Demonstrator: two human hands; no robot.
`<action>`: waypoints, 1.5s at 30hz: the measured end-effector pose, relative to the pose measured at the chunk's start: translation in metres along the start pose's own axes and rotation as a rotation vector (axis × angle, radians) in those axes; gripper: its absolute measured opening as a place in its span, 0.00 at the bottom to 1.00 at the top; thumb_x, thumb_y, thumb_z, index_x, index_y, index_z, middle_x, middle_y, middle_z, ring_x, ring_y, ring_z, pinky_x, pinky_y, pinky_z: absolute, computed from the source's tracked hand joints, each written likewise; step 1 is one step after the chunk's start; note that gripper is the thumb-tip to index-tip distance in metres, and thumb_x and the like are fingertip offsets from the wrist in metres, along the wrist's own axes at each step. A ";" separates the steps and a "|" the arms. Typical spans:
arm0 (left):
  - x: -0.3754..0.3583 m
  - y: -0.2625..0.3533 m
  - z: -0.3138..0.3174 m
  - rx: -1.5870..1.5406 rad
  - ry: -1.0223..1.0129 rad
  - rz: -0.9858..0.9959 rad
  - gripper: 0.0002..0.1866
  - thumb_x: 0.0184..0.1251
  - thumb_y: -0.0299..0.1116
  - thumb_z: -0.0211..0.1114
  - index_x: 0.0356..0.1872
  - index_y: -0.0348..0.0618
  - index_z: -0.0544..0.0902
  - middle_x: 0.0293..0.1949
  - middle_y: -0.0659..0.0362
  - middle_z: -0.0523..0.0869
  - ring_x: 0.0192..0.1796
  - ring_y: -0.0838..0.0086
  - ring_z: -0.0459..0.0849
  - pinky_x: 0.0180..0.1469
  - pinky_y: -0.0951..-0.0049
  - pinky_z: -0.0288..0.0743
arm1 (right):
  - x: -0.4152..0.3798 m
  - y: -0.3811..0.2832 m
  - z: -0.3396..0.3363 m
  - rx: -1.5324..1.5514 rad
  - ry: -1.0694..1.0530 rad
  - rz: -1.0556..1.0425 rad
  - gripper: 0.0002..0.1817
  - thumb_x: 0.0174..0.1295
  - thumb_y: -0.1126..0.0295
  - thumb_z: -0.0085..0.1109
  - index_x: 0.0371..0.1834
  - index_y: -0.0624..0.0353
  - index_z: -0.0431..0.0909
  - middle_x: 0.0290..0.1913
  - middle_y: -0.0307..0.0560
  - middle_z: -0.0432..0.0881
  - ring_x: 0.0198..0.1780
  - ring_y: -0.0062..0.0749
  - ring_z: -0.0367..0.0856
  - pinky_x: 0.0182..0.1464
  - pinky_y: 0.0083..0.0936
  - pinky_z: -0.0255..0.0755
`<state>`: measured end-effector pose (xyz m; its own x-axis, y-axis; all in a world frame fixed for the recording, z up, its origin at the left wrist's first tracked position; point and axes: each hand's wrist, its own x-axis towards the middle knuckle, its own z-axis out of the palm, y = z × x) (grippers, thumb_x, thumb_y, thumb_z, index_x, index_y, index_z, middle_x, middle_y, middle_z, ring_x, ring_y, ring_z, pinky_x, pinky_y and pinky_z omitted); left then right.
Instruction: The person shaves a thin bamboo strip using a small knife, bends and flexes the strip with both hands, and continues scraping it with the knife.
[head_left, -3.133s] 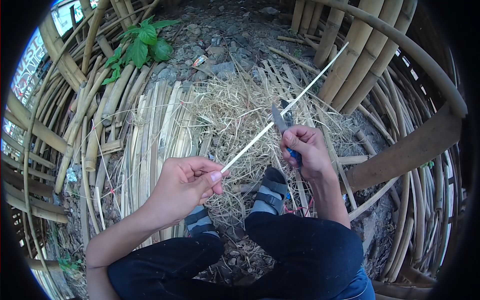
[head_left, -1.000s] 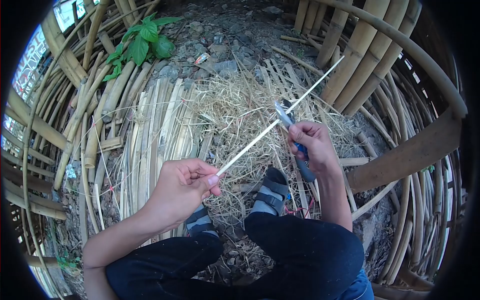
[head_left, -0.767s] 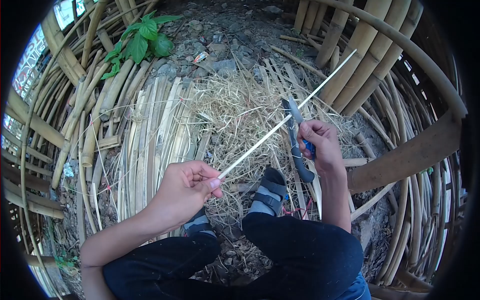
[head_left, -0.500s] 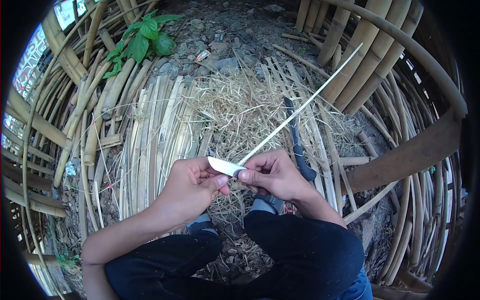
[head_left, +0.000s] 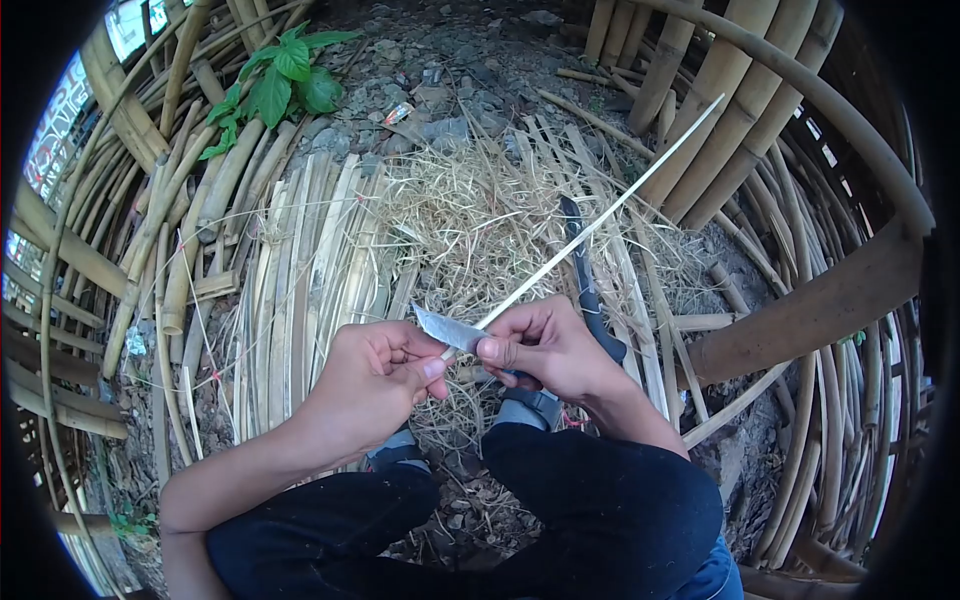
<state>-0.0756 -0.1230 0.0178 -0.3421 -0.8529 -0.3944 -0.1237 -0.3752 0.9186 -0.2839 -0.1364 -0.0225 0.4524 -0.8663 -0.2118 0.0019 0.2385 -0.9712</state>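
Note:
My left hand [head_left: 392,368] pinches the near end of a thin pale bamboo strip [head_left: 600,220] between thumb and fingers. The strip runs up and to the right, past my right hand [head_left: 535,345]. That right hand is closed on a knife [head_left: 447,330], its thumb on the flat of the blade near the strip. The blade's tip points up and left, close to my left fingers. The knife's handle is hidden in my right fingers. Beyond the hands lies a heap of curly bamboo shavings [head_left: 470,220].
A black-handled tool [head_left: 590,300] lies on the ground to the right of the shavings. Split bamboo slats [head_left: 305,260] line the ground at left. Bamboo poles [head_left: 730,110] stand at upper right, and a leafy green plant [head_left: 290,80] grows at upper left.
The knife blade has turned, its tip now angled more upward, and the strip's end shows at my left fingertips. Both hands stay almost in the same place.

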 end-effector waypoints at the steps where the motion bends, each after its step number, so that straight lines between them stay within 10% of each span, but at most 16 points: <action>1: 0.000 0.000 0.000 -0.014 -0.005 -0.004 0.05 0.68 0.20 0.57 0.39 0.30 0.80 0.27 0.57 0.83 0.27 0.85 0.75 0.28 0.85 0.67 | 0.001 0.000 0.003 0.012 0.015 0.006 0.13 0.64 0.65 0.63 0.28 0.65 0.82 0.17 0.34 0.75 0.16 0.12 0.67 0.17 0.13 0.56; 12: -0.002 -0.003 -0.007 0.038 0.013 0.030 0.05 0.67 0.19 0.57 0.40 0.30 0.80 0.26 0.55 0.82 0.21 0.86 0.67 0.22 0.85 0.60 | 0.003 -0.002 -0.065 0.135 0.375 -0.192 0.13 0.64 0.65 0.62 0.27 0.62 0.80 0.16 0.36 0.74 0.14 0.12 0.64 0.15 0.12 0.54; 21: -0.002 0.002 0.004 0.013 -0.025 0.018 0.05 0.69 0.20 0.56 0.41 0.30 0.79 0.28 0.58 0.82 0.26 0.86 0.73 0.27 0.85 0.66 | -0.003 0.001 0.002 0.029 -0.006 -0.012 0.13 0.62 0.65 0.64 0.26 0.64 0.81 0.17 0.37 0.76 0.15 0.14 0.67 0.16 0.13 0.55; 45: -0.005 0.004 -0.008 0.030 0.030 0.016 0.05 0.67 0.19 0.56 0.39 0.30 0.79 0.25 0.55 0.81 0.19 0.87 0.66 0.21 0.85 0.59 | -0.002 -0.001 -0.027 0.081 0.151 -0.023 0.11 0.62 0.66 0.65 0.29 0.64 0.83 0.17 0.35 0.76 0.17 0.12 0.68 0.18 0.13 0.57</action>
<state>-0.0672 -0.1234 0.0231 -0.3163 -0.8695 -0.3795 -0.1468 -0.3503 0.9251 -0.3090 -0.1467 -0.0237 0.3127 -0.9265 -0.2092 0.0850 0.2467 -0.9654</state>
